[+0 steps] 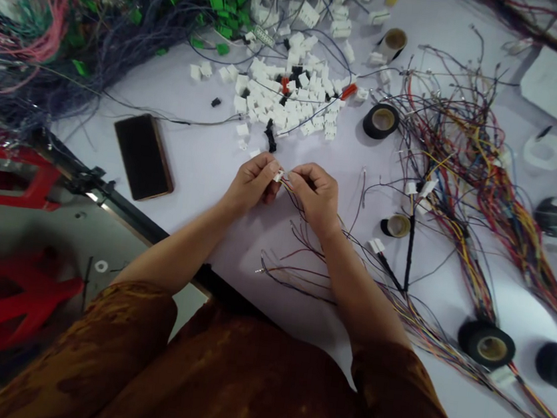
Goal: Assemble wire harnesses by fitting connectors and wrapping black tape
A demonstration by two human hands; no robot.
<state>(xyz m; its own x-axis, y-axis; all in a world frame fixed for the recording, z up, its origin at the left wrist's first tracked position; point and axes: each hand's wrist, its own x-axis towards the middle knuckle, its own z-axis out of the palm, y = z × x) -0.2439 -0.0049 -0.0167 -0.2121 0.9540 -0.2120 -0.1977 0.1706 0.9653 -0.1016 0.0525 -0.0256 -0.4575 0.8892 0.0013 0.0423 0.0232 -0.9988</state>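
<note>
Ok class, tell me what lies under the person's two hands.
Thin wires trail out beneath the right hand across the white tabletop. A small white connector shows between the left hand and the right; the palms hide anything else.

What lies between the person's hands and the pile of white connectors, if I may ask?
The head view shows a black wire bundle and a stray white connector there, beyond the left hand and right hand, short of the pile.

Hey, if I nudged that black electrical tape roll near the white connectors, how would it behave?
The black electrical tape roll is probably light, given its hollow core. It seems to lie flat, so it would likely slide rather than roll. Stood on edge, it could roll away.
</note>
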